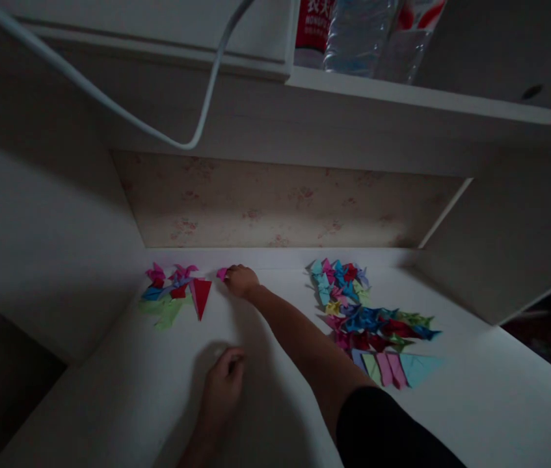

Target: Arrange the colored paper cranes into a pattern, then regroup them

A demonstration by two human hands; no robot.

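Left of centre, the right hand (240, 281) is touching magenta paper (221, 273) at a long stretch, probably because it is lying far back, while the curled left hand (224, 383) is showing lower, neither grip being discernible.

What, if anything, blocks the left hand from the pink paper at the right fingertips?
Nothing visible: only white tabletop lies between the left hand and pink paper. The red triangle sits left of that path.
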